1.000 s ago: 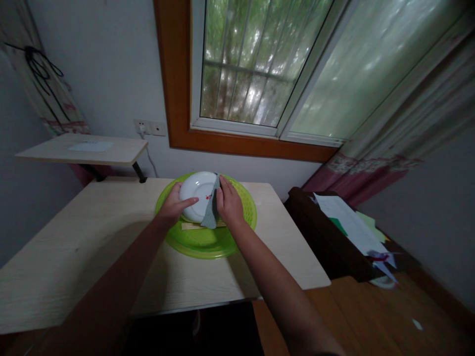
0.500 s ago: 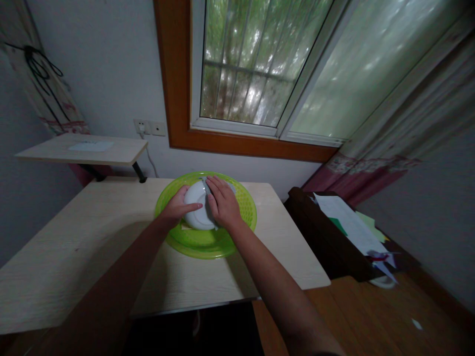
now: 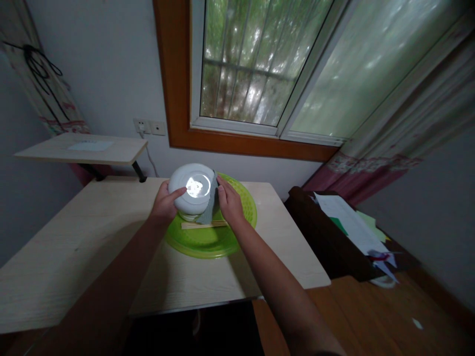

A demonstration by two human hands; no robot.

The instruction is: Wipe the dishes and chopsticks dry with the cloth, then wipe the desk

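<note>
My left hand (image 3: 165, 201) grips the left edge of a white bowl (image 3: 191, 190), its thumb across the upturned underside. A grey-blue cloth (image 3: 208, 210) hangs over the bowl's right edge, and my right hand (image 3: 229, 200) presses it there with the fingers together. Below the bowl, a pair of light wooden chopsticks (image 3: 198, 225) lies on a round green tray (image 3: 208, 247). Part of another pale dish (image 3: 189, 216) shows beneath the raised bowl.
The tray rests on a light wooden table (image 3: 278, 237). A small raised shelf (image 3: 122, 151) stands at the back left. Right of the table, papers (image 3: 349, 222) lie on a dark brown piece of furniture (image 3: 322, 242). A window is behind.
The white bowl has been lifted and moved slightly left, with both hands still at it. The chopsticks and more of the cloth now show beneath it.
</note>
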